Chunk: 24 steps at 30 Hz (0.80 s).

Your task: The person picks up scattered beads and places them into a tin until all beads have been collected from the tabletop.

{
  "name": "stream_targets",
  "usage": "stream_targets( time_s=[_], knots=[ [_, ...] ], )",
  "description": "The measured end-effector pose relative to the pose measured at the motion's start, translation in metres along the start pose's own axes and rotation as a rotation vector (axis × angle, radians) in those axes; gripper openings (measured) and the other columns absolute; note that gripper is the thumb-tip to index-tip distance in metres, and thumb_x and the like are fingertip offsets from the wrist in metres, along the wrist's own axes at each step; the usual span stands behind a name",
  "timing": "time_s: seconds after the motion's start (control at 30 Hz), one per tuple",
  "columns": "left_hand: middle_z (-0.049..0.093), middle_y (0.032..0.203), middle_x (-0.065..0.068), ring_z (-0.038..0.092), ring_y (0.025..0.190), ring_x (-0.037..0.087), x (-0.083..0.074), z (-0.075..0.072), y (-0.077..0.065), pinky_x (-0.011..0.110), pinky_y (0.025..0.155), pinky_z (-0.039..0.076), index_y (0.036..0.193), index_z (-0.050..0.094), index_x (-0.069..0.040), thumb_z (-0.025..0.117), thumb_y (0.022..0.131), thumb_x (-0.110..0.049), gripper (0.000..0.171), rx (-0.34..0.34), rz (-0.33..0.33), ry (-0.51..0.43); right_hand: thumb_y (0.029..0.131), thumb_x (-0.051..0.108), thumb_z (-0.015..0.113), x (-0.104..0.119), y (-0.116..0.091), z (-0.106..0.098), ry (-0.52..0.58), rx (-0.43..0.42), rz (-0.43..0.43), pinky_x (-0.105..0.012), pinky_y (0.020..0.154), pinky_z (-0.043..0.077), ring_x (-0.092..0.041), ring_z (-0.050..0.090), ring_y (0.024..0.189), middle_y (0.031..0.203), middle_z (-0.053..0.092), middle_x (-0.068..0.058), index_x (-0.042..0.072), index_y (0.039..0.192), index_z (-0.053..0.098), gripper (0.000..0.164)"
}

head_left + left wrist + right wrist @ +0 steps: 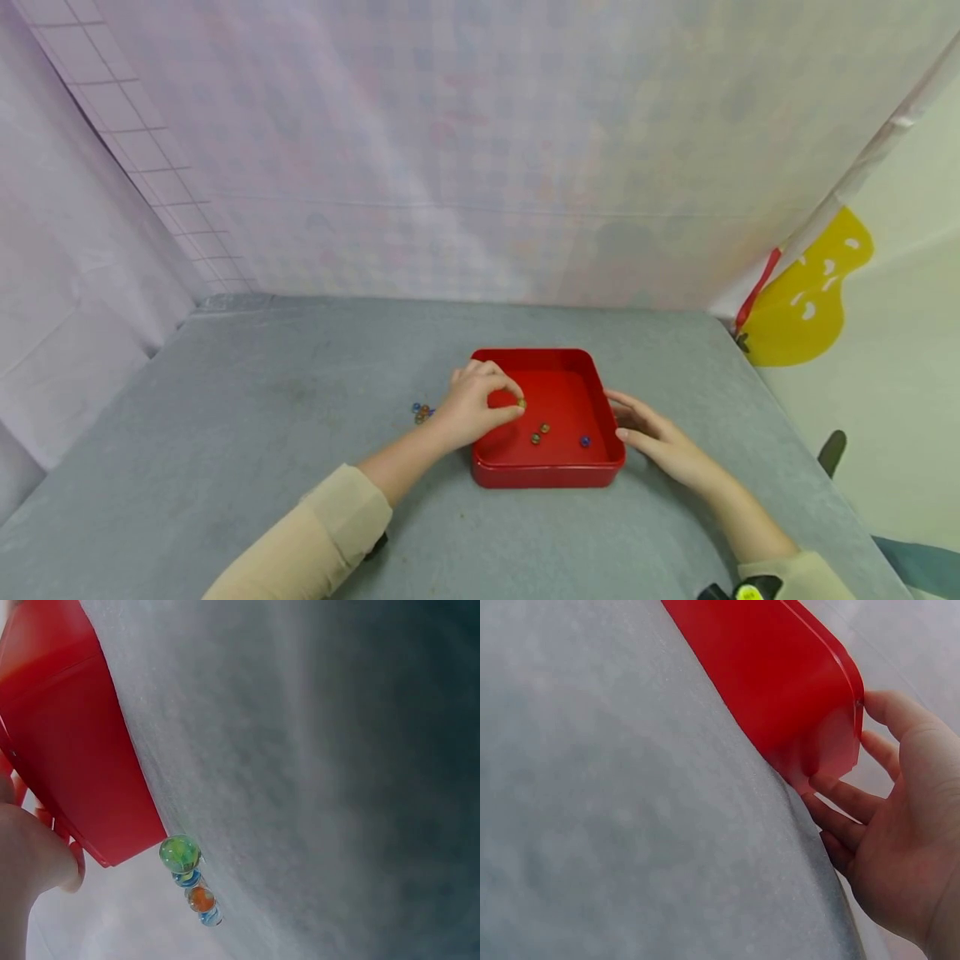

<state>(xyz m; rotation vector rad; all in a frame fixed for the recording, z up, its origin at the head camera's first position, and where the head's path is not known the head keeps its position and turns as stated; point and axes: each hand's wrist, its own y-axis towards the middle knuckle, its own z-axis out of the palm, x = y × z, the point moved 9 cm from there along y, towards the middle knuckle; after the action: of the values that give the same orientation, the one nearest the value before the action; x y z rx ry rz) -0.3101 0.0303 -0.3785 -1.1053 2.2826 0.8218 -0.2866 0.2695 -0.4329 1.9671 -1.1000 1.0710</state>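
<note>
Nearest, at the bottom of the head view, come two beige sleeves (294, 543), with a dark wrist device (759, 588) at the right one. Past them the red tray (547, 477) sits on the grey bench (247, 467). The right hand (666, 447) rests at its right wall; the right wrist view adds what the head view hides, the fingertips (832, 787) spread against the outer side, holding nothing. Only the head view looks into the tray: a blue marble (585, 442) lies near the front right corner, and two greenish marbles (540, 433) sit close together left of it. Over the tray's left part, the left hand (474, 404) pinches a yellowish marble (522, 403) between thumb and finger. On the bench just left of the tray is a small marble cluster (422, 412), partly covered by that arm; the left wrist view shows it from low down, a green marble (180, 854) in front of blue and orange ones. Farthest off hangs a pale patterned curtain (465, 150), with a yellow shape (806, 304) at right.
</note>
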Motion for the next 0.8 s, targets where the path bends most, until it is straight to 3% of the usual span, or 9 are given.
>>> stream_targets(
  time_s=[0.23, 0.53, 0.8],
  knots=[
    [0.058, 0.099, 0.004, 0.042, 0.101, 0.013, 0.0018, 0.0009, 0.0009, 0.040, 0.089, 0.028, 0.095, 0.071, -0.019, 0.073, 0.087, -0.024, 0.009, 0.006, -0.014, -0.004, 0.099, 0.008, 0.049, 0.0040, 0.0003, -0.0004, 0.009, 0.010, -0.035, -0.025, 0.090, 0.043, -0.010, 0.051, 0.118, 0.136, 0.047, -0.026, 0.004, 0.147, 0.033, 0.051],
    [0.056, 0.096, 0.000, 0.042, 0.099, 0.012, 0.0017, -0.0001, 0.0010, 0.039, 0.087, 0.029, 0.094, 0.072, -0.019, 0.073, 0.086, -0.024, 0.010, -0.004, -0.008, 0.008, 0.099, 0.007, 0.049, 0.0054, -0.0002, -0.0005, 0.019, 0.014, -0.040, -0.025, 0.090, 0.043, -0.004, 0.050, 0.117, 0.137, 0.046, -0.026, 0.005, 0.148, 0.032, 0.051],
    [0.057, 0.099, 0.004, 0.043, 0.101, 0.014, 0.0027, 0.0002, 0.0006, 0.040, 0.089, 0.030, 0.098, 0.072, -0.016, 0.073, 0.087, -0.024, 0.013, 0.007, -0.016, -0.005, 0.099, 0.007, 0.048, 0.0063, -0.0002, 0.0005, 0.015, 0.023, -0.048, -0.026, 0.089, 0.044, -0.008, 0.051, 0.116, 0.136, 0.046, -0.026, 0.004, 0.148, 0.032, 0.051]
  ],
)
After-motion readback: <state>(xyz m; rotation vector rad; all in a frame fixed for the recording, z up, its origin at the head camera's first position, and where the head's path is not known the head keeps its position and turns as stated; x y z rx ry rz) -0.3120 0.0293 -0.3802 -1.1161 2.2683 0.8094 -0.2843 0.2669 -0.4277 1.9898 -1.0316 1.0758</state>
